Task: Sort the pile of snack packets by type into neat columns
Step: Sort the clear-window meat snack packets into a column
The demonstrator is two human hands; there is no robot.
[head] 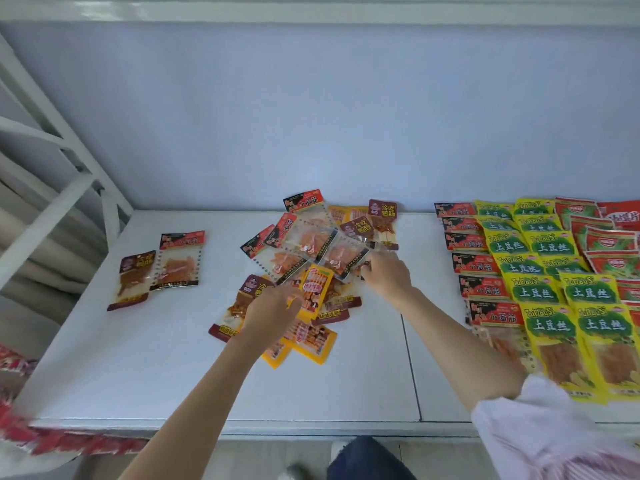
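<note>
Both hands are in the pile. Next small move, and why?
Probably lift the yellow packet that the left hand pinches upright and set it down to start a column of its own. The right hand grips a clear packet still lying in the pile. On the left only a brown packet and a clear red-topped packet are laid out, and no yellow column shows.
</note>
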